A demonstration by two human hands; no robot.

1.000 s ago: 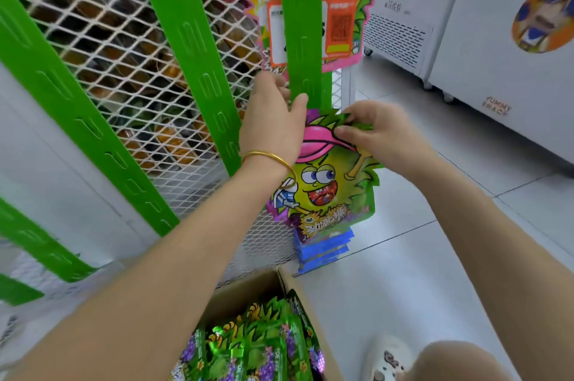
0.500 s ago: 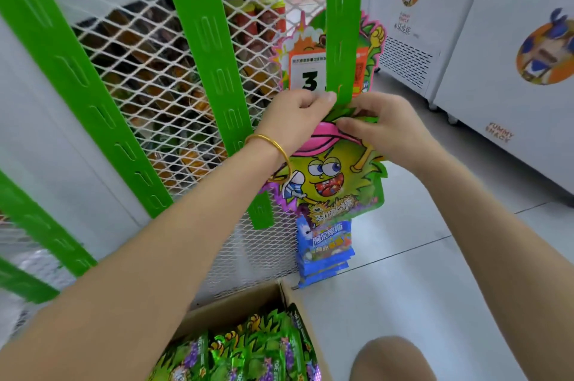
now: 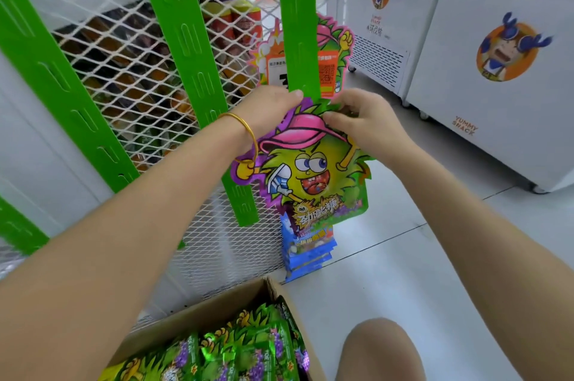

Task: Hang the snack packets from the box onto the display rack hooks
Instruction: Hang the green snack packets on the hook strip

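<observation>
Both hands work at the top edge of one cartoon snack packet [image 3: 310,175], held upright against the green hanging strip [image 3: 296,38]. The right hand [image 3: 366,125] pinches the packet's upper edge between thumb and fingers. The left hand [image 3: 270,110] covers the upper left corner with its fingers curled toward the strip; whether they grip the packet or the strip cannot be told. The hook and the packet's hang hole are hidden behind the hands.

Judged step: seating the hang hole on a hook of the strip.

Possible faults:
- Missed hook. Alignment is done by touch, so the hole may ride beside the hook; on release the packet would drop toward the cardboard box [image 3: 217,312] or the floor.
- Torn hole. Pulling downward before the hook passes fully through could rip the foil.
- Crowding. The price card [image 3: 332,70] hangs just above and the blue packets [image 3: 310,250] just below; a snagged edge could unhook either.

Further boxed packets [image 3: 242,355] await hanging.
</observation>
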